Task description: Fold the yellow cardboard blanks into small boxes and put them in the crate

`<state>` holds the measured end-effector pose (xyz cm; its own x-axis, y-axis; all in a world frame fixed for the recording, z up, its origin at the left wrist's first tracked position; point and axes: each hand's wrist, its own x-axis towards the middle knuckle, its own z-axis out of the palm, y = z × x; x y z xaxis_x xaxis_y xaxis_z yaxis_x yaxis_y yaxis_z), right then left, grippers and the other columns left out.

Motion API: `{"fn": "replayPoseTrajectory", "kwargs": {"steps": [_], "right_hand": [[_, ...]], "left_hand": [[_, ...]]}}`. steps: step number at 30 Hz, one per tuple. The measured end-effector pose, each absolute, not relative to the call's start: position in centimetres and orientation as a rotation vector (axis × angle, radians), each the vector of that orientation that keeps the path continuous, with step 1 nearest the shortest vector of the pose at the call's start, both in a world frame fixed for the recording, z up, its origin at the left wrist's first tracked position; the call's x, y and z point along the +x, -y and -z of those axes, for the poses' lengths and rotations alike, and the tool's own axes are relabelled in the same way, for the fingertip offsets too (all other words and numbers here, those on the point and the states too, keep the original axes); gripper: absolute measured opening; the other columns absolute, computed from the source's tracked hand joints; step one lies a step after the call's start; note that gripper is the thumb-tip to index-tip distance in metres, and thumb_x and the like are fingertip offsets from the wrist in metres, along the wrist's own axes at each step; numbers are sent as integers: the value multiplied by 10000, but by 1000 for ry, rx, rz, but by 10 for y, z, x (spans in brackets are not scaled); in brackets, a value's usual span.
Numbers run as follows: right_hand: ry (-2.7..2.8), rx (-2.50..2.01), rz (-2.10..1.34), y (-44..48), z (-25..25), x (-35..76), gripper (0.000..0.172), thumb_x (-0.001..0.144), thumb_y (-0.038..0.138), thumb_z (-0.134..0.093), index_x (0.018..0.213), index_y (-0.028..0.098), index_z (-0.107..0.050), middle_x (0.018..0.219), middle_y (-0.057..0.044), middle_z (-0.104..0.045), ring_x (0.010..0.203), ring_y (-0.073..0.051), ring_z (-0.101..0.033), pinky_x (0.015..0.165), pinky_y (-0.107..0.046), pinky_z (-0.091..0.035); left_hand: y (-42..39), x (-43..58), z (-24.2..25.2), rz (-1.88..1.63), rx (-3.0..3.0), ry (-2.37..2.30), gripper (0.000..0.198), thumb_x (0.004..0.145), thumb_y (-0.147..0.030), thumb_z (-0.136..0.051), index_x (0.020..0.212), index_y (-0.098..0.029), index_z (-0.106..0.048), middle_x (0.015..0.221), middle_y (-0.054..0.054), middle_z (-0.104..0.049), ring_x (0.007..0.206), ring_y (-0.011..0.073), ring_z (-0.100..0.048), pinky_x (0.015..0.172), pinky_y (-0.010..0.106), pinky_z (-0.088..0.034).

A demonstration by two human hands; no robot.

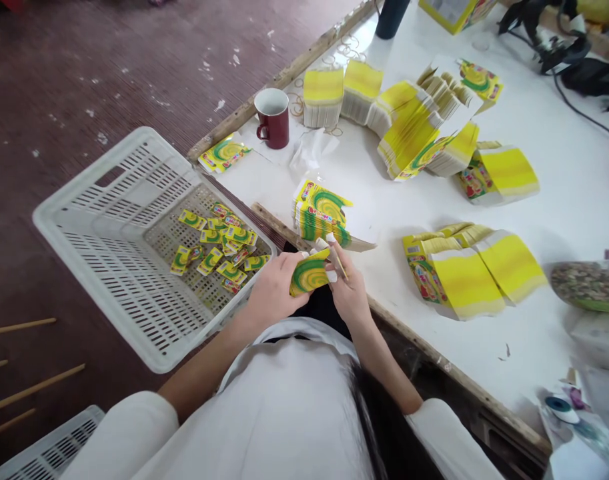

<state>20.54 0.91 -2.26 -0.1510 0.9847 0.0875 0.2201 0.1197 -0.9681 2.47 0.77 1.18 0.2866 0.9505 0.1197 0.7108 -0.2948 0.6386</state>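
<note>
Above my lap, at the table's edge, I hold a small yellow and green crayon box (309, 275). My left hand (275, 287) is closed round its left side. The fingers of my right hand (349, 288) pinch at its right end, beside a thin tan edge that I cannot make out. White covers show on several fingertips. Just beyond my hands, a stack of flat printed crayon boxes (320, 208) lies on the table. To the left, a white plastic basket (159, 350) has several small filled-looking boxes (229, 237) scattered on its bottom.
Bundles of flat yellow cartons (469, 273) lie on the white table (364, 193), more of them (409, 127) farther back. A dark red mug (274, 120), crumpled white plastic (311, 152) and loose rubber bands stand or lie near the wooden edge. Plastic bags (591, 283) lie at right.
</note>
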Motion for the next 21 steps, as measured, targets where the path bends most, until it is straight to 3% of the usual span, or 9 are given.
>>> {"fn": "replayPoseTrajectory", "kwargs": {"steps": [4, 6, 9, 11, 14, 18, 21], "right_hand": [[1894, -1094, -896, -7, 26, 208, 679, 1052, 319, -486, 1666, 278, -200, 1741, -138, -191, 1597, -321, -243, 1235, -528, -380], [2015, -1038, -848, -9, 23, 213, 598, 1051, 284, -486, 1625, 292, -319, 1756, -134, -108, 1592, -326, -259, 1193, -505, -439], [2098, -993, -882, -17, 14, 223, 378, 1054, 288, -492, 1421, 276, -582, 1726, -152, -207, 1519, -311, -417, 1107, -465, -521], [2129, -951, -928, -24, 9, 229, 275, 1054, 293, -500, 1277, 261, -658, 1657, -170, -342, 1447, -285, -512, 1074, -448, -541], [2151, -916, -973, -29, 7, 232, 207, 1038, 292, -530, 1205, 249, -645, 1544, -186, -464, 1410, -276, -539, 1072, -465, -543], [2105, -1028, -937, -26, 15, 223, 297, 1022, 258, -519, 1317, 224, -517, 1566, -233, -418, 1481, -312, -450, 1118, -564, -492], [2093, -1031, -909, -26, 20, 218, 266, 1033, 311, -526, 1280, 211, -530, 1574, -255, -413, 1465, -323, -473, 1111, -568, -492]], "left_hand": [[-13, 12, -19, -746, 2083, -1389, 513, 777, -268, -788, 1243, -196, -586, 1176, 99, -737, 1090, 269, -722, 952, 395, -587], [-18, 7, -22, -740, 2102, -1368, 509, 764, -298, -813, 1223, -191, -621, 1169, 96, -754, 1085, 266, -730, 956, 384, -588], [-25, 2, -26, -707, 2101, -1367, 531, 742, -312, -832, 1227, -202, -646, 1179, 80, -767, 1069, 253, -742, 950, 362, -593], [-27, 0, -29, -701, 2104, -1349, 545, 730, -308, -837, 1231, -202, -651, 1181, 74, -771, 1060, 249, -747, 946, 354, -597], [-28, -1, -32, -698, 2160, -1331, 515, 749, -292, -815, 1228, -192, -652, 1168, 83, -774, 1068, 260, -745, 956, 370, -597], [-28, -1, -33, -701, 2217, -1337, 511, 771, -286, -805, 1245, -190, -641, 1168, 95, -771, 1088, 266, -740, 971, 381, -593], [-29, -4, -32, -739, 2196, -1339, 530, 755, -296, -818, 1243, -186, -645, 1178, 97, -774, 1077, 263, -748, 965, 378, -600]]}}
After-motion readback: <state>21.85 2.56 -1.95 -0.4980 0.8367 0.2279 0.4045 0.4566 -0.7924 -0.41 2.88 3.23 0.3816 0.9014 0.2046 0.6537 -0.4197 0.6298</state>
